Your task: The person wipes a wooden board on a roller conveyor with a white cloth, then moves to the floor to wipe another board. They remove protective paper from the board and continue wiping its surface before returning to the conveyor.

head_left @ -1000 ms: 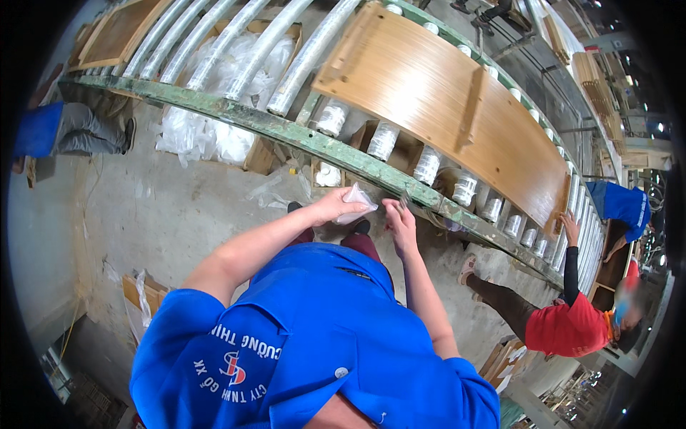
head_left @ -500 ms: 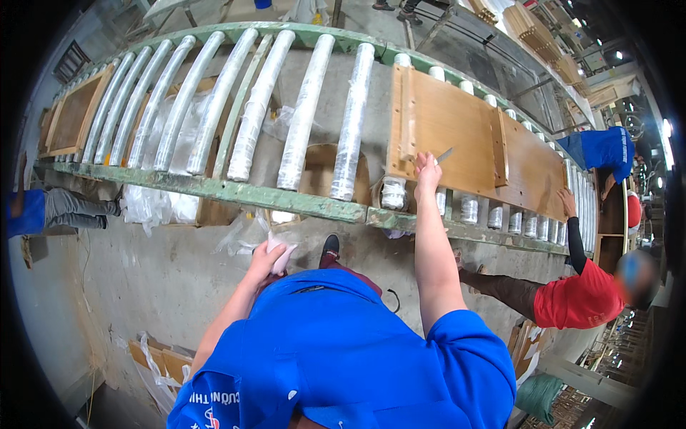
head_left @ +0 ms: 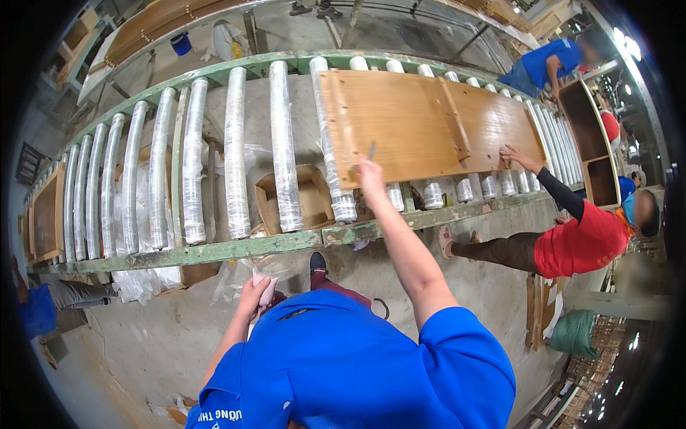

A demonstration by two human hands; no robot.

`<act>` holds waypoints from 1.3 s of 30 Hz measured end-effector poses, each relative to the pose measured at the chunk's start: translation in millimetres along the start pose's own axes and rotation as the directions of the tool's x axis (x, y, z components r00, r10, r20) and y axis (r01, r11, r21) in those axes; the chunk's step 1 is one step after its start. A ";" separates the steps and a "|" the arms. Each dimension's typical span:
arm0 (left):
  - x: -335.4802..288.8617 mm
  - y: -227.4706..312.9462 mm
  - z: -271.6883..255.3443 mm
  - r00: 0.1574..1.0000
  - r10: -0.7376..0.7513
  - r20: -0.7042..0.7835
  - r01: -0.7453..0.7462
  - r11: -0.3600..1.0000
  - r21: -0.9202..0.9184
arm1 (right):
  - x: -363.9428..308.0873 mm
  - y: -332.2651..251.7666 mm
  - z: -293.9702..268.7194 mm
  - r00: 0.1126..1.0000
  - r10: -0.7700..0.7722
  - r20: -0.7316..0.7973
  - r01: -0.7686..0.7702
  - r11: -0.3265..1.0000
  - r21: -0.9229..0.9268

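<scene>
My right hand [head_left: 369,179] is closed around a small knife, its grey blade [head_left: 372,149] pointing away from me over the near left corner of a brown wooden panel [head_left: 407,118]. The panel lies on the conveyor rollers, with wooden strips across its left end and middle. Low at my left side, my left hand [head_left: 250,297] grips a crumpled, pale pink piece of soft material [head_left: 265,288]; whether it is cloth or plastic I cannot tell. A co-worker's hand [head_left: 522,157] with a dark sleeve reaches onto the panel's right part.
Plastic-wrapped rollers [head_left: 234,154] run along a green conveyor frame [head_left: 236,250]. An open cardboard box [head_left: 311,193] stands beneath. A wooden frame [head_left: 47,214] lies far left; a dark-fronted cabinet [head_left: 587,136] stands far right. A person in red [head_left: 582,239] stands right, one in blue [head_left: 547,64] beyond.
My view has turned right. The panel sits slightly further right on the rollers, baring the roller at its left end. The co-worker's hand has moved from its edge onto its surface.
</scene>
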State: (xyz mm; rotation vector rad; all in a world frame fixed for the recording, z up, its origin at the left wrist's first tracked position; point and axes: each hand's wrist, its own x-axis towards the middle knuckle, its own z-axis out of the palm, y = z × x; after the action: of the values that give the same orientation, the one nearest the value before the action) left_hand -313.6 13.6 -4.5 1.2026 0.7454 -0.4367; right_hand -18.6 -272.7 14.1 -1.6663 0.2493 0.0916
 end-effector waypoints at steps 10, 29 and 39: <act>19.4 31.1 -1.3 0.983 0.051 0.175 -0.091 0.970 0.228 | -25.8 -68.4 134.5 0.898 -0.252 0.361 0.162 0.952 0.261; -4.8 -12.9 -53.9 0.995 0.085 -0.056 -0.094 0.979 -0.181 | 41.9 12.4 169.8 0.928 -0.372 -0.026 0.371 0.928 -0.036; 45.8 -12.3 -46.3 0.956 0.240 -0.167 -0.266 0.951 -0.158 | -44.6 3.7 176.2 0.884 -0.122 0.452 0.097 0.992 0.078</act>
State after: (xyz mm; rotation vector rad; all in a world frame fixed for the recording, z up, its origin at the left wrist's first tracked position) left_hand -303.3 56.9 -53.6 1.1495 0.7271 -0.0662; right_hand -47.5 -93.7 -0.2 -1.5524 -0.1998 0.3837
